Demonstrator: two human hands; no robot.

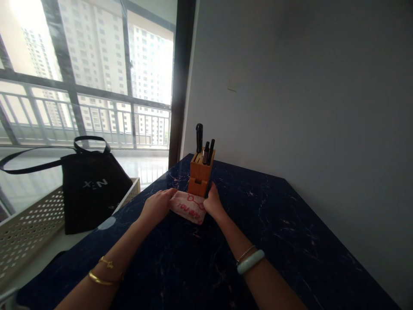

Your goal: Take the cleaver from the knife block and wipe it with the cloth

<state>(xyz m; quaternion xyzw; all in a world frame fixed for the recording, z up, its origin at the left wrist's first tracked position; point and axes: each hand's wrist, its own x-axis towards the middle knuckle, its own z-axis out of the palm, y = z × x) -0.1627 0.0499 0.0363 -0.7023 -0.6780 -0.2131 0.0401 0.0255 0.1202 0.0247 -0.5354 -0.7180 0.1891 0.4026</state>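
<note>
A folded white and pink cloth (186, 208) with red lettering lies on the dark blue marbled table. My left hand (157, 204) grips the cloth's left end, its fingers over the upper corner. At the opposite end, my right hand (213, 201) holds the right edge, with the thumb pointing up beside the wooden knife block (197, 187). Directly behind the cloth, the block stands upright. Black-handled knives stick out of its top, the tallest being a knife (199, 137) at the left. Parts of my fingers are hidden behind the cloth.
Left of the table (264, 215), a black tote bag (93, 189) rests on a cream perforated basket (29, 232). A round pale spot (107, 223) shows on the table's left edge. A grey wall (306, 107) rises behind and to the right; tall windows are at the left.
</note>
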